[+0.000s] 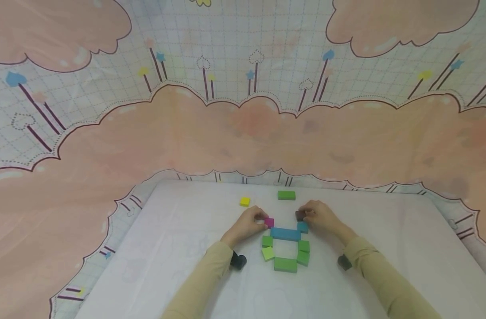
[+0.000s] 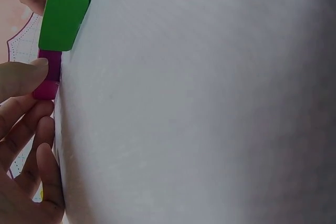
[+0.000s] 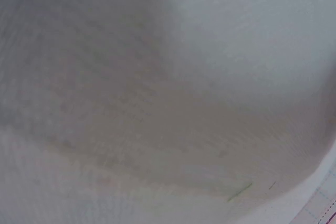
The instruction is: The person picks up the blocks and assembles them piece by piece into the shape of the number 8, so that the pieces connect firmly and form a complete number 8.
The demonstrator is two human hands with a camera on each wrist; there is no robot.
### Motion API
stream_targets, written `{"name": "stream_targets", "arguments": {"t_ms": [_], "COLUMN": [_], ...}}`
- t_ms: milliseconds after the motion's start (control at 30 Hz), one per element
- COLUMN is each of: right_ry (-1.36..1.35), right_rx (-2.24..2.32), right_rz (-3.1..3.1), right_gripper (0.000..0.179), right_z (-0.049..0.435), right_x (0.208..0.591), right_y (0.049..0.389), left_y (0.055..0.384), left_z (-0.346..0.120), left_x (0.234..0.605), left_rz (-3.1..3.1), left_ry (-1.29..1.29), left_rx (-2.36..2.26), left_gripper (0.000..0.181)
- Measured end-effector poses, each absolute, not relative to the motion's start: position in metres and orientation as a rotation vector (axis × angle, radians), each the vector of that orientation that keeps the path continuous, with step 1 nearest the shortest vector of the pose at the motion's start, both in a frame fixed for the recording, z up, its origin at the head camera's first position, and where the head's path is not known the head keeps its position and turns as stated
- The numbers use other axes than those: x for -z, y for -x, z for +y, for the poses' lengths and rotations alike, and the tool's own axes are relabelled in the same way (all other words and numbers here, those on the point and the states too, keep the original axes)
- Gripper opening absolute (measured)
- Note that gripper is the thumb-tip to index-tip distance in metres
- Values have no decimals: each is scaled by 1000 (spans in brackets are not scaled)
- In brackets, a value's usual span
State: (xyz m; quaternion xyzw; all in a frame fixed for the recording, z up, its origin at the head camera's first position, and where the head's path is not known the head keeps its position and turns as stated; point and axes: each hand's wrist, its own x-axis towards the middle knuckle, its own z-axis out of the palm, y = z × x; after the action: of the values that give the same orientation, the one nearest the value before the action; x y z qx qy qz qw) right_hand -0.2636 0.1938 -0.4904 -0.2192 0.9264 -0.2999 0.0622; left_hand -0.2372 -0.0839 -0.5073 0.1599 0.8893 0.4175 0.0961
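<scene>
In the head view my left hand (image 1: 248, 225) pinches a magenta block (image 1: 269, 222) at the upper left corner of a ring of blocks. The left wrist view shows the thumb on this magenta block (image 2: 47, 88), fingertips behind it. My right hand (image 1: 321, 217) holds a small dark block (image 1: 300, 215) by its fingertips, just above a small blue block (image 1: 302, 227). A long blue block (image 1: 285, 234) lies between the two corners. Below it are small green blocks (image 1: 304, 246) on both sides and a long green block (image 1: 285, 265). The right wrist view shows neither hand nor blocks.
A yellow block (image 1: 245, 202) and another long green block (image 1: 286, 195) lie farther back on the white tabletop (image 1: 167, 257). Behind the table hangs a patterned cloth (image 1: 243, 133). Dark wrist cameras (image 1: 239, 261) sit beneath both sleeves.
</scene>
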Motion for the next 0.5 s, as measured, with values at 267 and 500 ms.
{"name": "stream_targets", "arguments": {"t_ms": [267, 500], "right_ry": [647, 645], "right_rx": [919, 953], "right_rz": [2787, 2771], "right_gripper": [31, 31], "right_z": [194, 194], "right_x": [492, 492], "right_y": [263, 260], "left_y": [237, 235], "left_z": [-84, -84], "left_x": [508, 505], "left_rz": [2643, 2647], "left_ry": [-483, -487], "left_rx": [-1230, -1224], "left_gripper": [25, 25]}}
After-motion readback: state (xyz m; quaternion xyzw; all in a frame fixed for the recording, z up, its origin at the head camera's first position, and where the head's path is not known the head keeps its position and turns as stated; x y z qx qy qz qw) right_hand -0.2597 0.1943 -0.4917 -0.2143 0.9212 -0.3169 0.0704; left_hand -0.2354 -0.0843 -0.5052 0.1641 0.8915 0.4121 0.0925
